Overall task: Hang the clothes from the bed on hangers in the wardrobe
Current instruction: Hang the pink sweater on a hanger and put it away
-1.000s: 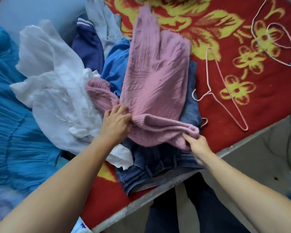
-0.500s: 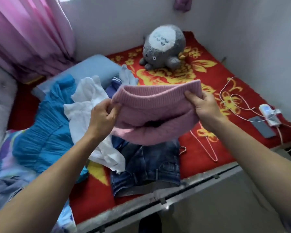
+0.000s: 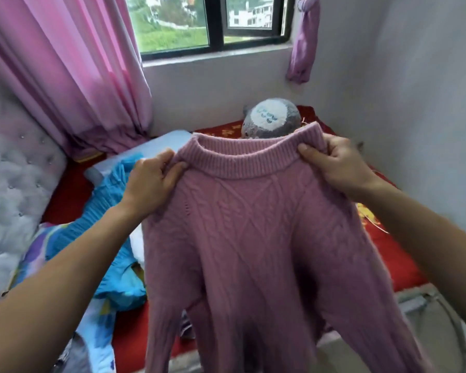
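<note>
A: Noting a pink cable-knit sweater (image 3: 253, 238) at centre frame, held clear above the bed (image 3: 388, 254), front facing the camera, sleeves drooping toward the lower edge.

B: Gripped how?

A: Pinched at both shoulders, just beside the ribbed collar. Left hand (image 3: 151, 179), centre left: fingers curled over the knit, thumb pressed on the front. Right hand (image 3: 336, 162), centre right: thumb in front, fingers folded over the shoulder and behind.

B: Why spread so wide?

A: Probably to stretch the neckline flat, check which side is the front, and let the body fall straight. Judged as readying the collar for a hanger.

B: Any hanger or wardrobe in sight?

A: Neither in view. Possibly hidden behind the sweater or out of frame; cannot tell.

B: What else on the bed?

A: Blue pleated garment (image 3: 113, 211) heaped at centre left, touching a patterned quilt (image 3: 97, 319) toward lower left. Grey plush toy (image 3: 272, 117) just behind the collar, upper centre. Pink curtain (image 3: 78, 63) at upper left.

B: Stage?

A: Early, by judgement: one garment in hand, not yet on a hanger, at least one more waiting.

B: Risk?

A: Loose knit, apt to stretch at the shoulders under its own weight.
</note>
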The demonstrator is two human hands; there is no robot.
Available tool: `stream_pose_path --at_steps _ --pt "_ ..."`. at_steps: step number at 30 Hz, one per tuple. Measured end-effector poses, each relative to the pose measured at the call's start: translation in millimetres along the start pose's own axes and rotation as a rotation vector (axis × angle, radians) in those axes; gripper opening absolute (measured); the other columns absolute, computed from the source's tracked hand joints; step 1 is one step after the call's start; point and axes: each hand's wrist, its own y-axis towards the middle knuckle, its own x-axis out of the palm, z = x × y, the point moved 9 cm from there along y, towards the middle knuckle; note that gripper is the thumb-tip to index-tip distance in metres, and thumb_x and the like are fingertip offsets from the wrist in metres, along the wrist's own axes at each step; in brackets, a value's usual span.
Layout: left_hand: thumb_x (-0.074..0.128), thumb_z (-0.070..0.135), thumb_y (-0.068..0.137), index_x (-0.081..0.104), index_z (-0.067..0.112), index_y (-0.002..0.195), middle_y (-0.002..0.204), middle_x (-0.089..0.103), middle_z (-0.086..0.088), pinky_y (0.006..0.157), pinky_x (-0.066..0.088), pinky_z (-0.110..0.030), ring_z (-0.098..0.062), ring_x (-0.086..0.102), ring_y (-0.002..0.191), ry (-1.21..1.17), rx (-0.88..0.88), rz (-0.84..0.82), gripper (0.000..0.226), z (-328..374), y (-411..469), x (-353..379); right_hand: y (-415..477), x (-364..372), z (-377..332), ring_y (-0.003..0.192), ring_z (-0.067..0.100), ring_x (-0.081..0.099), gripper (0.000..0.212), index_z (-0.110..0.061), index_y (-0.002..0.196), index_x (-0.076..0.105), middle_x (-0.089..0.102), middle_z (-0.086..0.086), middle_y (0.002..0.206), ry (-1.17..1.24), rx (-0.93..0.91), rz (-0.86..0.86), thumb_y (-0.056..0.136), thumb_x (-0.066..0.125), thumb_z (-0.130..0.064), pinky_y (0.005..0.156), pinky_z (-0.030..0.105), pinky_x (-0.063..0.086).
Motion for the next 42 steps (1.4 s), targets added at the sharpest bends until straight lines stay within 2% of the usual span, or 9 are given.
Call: stream_pose_path --at_steps 4,8,11,18,23,28,32,35,42 --pt "0.053 0.042 0.088 0.034 0.028 0.062 0.05 0.036 0.009 0.055 0.033 -0.034 -0.038 0.05 0.057 -0.044 -0.095 -0.14 0.035 -51.6 -11.3 56.2 13.7 29.7 54.0 0.081 0.001 0.06 0.014 -0.011 0.104 0.068 0.068 -0.002 0.093 -0.017 0.126 -0.093 0.094 0.061 -0.017 0.075 0.018 0.05" --pt "0.06 0.034 0.092 0.042 0.024 0.069 0.069 0.062 -0.011 0.058 0.032 -0.034 -0.039 0.059 0.075 -0.024 -0.273 -0.321 0.03 -114.7 -31.3 135.1 25.2 61.8 139.3 0.08 -0.008 0.06 0.016 -0.012 0.108 0.066 0.068 -0.003 0.094 -0.168 0.269 -0.202 0.093 0.061 -0.01 0.071 0.007 0.045" --pt "0.054 0.029 0.093 0.052 0.015 0.085 0.086 0.067 -0.013 0.062 0.039 -0.037 -0.036 0.061 0.085 0.076 -0.381 -0.52 0.017 -157.8 -56.1 206.1 27.2 78.5 221.9 0.098 0.013 0.064 0.022 -0.023 0.11 0.067 0.071 -0.002 0.104 -0.338 0.382 -0.291 0.089 0.067 -0.016 0.089 0.027 0.048" --pt "0.044 0.016 0.09 0.045 0.015 0.09 0.094 0.064 -0.016 0.073 0.043 -0.039 -0.035 0.059 0.091 0.003 -0.734 -0.79 0.001 -205.5 -140.7 346.7 -23.5 119.2 381.0 0.091 0.03 0.063 0.035 -0.028 0.106 0.059 0.069 0.006 0.094 -0.61 0.633 -0.412 0.076 0.049 -0.012 0.074 0.035 0.045" --pt "0.059 0.056 0.079 0.053 0.022 0.116 0.114 0.059 0.001 0.095 0.044 -0.041 -0.02 0.055 0.106 -0.147 -0.877 -0.837 0.05 -206.7 -170.1 406.3 -46.1 152.3 464.9 0.1 0.02 0.062 0.052 -0.016 0.123 0.061 0.067 0.012 0.113 -0.51 0.735 -0.736 0.078 0.043 0.005 0.083 0.019 0.045" --pt "0.053 0.021 0.089 0.058 0.014 0.087 0.094 0.064 -0.011 0.077 0.039 -0.036 -0.029 0.057 0.089 0.023 -0.925 -0.733 0.009 -211.0 -182.8 427.8 -1.1 66.5 562.6 0.115 0.035 0.056 0.042 -0.012 0.126 0.057 0.061 0.017 0.122 -0.698 0.905 -0.239 0.084 0.059 -0.011 0.096 0.04 0.045" --pt "0.054 0.016 0.092 0.055 0.009 0.081 0.081 0.063 -0.01 0.071 0.037 -0.035 -0.027 0.055 0.08 0.053 -0.936 -0.628 0.013 -205.5 -185.4 426.2 -5.2 50.2 628.0 0.129 0.037 0.045 0.071 -0.009 0.149 0.026 0.046 0.022 0.141 -0.65 1.154 -0.276 0.087 0.06 -0.011 0.104 0.038 0.036" --pt "0.062 0.011 0.085 0.053 0.012 0.079 0.073 0.058 -0.004 0.067 0.033 -0.031 -0.024 0.053 0.073 0.08 -0.928 -0.594 0.011 -199.7 -171.9 416.9 4.0 59.2 641.6 0.124 0.035 0.051 0.077 -0.014 0.148 0.028 0.052 0.019 0.137 -0.529 1.107 -0.277 0.082 0.066 -0.012 0.102 0.037 0.039" --pt "0.064 0.023 0.08 0.044 0.018 0.057 0.055 0.043 0.003 0.059 0.031 -0.033 -0.021 0.043 0.06 0.123 -0.802 -0.66 0.031 -187.5 -114.2 409.8 107.2 44.5 513.9 0.09 0.04 0.062 0.029 -0.02 0.102 0.065 0.069 0.014 0.089 -0.542 0.535 -0.157 0.093 0.05 -0.043 0.07 0.042 0.047"
